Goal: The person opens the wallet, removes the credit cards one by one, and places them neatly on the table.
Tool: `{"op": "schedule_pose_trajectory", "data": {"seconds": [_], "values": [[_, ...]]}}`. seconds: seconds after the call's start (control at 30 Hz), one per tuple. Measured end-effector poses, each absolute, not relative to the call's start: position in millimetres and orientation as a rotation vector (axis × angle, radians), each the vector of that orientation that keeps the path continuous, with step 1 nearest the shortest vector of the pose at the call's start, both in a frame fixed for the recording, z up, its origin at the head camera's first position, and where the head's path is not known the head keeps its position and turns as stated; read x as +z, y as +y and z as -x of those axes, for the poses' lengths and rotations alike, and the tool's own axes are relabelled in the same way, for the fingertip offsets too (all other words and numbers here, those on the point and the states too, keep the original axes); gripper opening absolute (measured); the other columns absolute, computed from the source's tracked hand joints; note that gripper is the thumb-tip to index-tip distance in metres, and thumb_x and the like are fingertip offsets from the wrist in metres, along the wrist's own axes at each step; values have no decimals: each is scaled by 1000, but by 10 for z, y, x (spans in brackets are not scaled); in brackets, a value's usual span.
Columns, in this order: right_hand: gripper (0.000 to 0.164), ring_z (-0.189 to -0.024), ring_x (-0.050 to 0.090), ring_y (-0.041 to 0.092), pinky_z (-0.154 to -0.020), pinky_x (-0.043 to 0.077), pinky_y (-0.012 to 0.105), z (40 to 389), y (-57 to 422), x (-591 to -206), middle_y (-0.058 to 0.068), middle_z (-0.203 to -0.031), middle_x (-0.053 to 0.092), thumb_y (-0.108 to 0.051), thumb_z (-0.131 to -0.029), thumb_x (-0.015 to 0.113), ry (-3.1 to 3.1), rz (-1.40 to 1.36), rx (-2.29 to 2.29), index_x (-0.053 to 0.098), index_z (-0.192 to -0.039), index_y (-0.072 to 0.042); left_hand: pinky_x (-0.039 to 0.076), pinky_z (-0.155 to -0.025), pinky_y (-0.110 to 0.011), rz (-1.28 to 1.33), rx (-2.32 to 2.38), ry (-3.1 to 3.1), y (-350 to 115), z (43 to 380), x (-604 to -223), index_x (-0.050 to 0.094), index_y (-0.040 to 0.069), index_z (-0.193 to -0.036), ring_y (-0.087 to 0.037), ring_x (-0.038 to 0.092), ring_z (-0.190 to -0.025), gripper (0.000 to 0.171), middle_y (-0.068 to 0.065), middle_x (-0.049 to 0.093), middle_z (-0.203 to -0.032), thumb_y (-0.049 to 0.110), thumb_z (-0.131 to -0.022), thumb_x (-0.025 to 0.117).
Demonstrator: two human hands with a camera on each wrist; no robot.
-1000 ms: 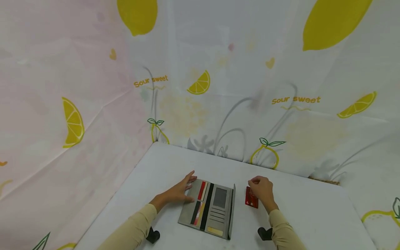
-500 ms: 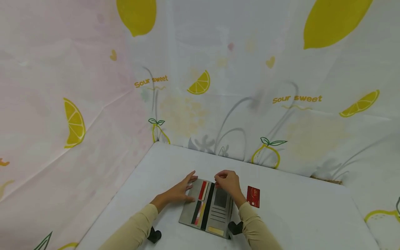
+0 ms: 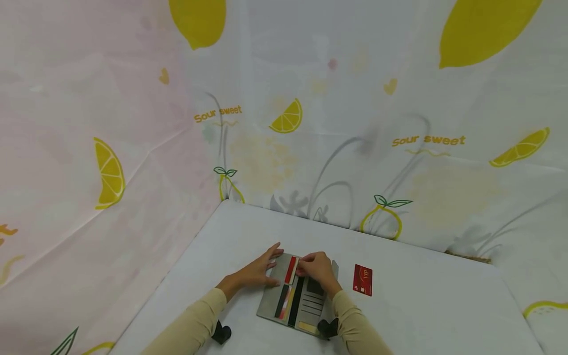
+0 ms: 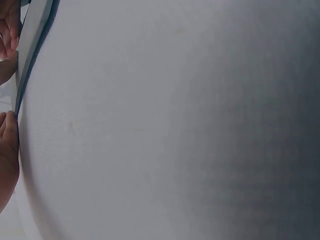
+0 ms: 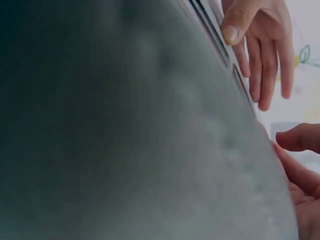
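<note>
Two beige sleeves (image 3: pixel 188 323) come in over the near side of the desk (image 3: pixel 426 305). A grey wallet (image 3: pixel 269 301) lies open near the desk's middle, cards (image 3: pixel 282 301) in its slots. The left hand (image 3: pixel 255 272) lies along the wallet's left side, fingers straight and spread, thumb on it. The right hand (image 3: pixel 318 270), fingers bent, is at the upper slots; whether it pinches anything cannot be told. A red card (image 3: pixel 363 280) lies beyond the wallet's right side, well short of the desk's right edge. Lemon-printed cloth (image 3: pixel 328 118) rises along the far edge.
</note>
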State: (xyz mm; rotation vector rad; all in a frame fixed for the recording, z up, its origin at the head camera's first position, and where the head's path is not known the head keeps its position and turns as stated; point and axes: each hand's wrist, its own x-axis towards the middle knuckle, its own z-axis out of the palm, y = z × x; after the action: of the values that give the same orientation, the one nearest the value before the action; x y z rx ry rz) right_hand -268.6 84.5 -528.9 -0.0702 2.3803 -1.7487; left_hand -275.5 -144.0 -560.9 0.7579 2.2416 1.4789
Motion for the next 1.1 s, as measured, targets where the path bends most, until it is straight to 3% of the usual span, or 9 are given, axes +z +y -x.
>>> {"op": "schedule_pose_trajectory", "data": {"seconds": [0.4,0.7,1.1], "values": [[22,-68,72,20,-65,62,32,2728,845,-5312,19,-79,72,-5,-90,65,2240,-40,-1776,68,-102,14,33,-114,-43,-769,1471,2257,-1446,2753,-5596,2,6,-156,-32,25,-144,111,-18,22,-158,-3,-77,80],[21,-62,70,17,-67,61,32,2711,790,-5362,9,-70,71,-7,-86,67,2447,16,-1631,71,-99,8,31,-115,-43,-753,1486,2223,-1447,2758,-5615,1,5,-156,-33,25,-144,112,-18,22,-158,-2,-77,80],[12,-56,68,17,-62,60,32,2740,718,-5350,6,-63,68,-7,-82,75,2464,-10,-1593,70,-85,3,33,-114,-42,-798,1487,2222,-1448,2773,-5633,1,3,-155,-32,23,-144,112,-19,21,-158,-4,-77,80]]}}
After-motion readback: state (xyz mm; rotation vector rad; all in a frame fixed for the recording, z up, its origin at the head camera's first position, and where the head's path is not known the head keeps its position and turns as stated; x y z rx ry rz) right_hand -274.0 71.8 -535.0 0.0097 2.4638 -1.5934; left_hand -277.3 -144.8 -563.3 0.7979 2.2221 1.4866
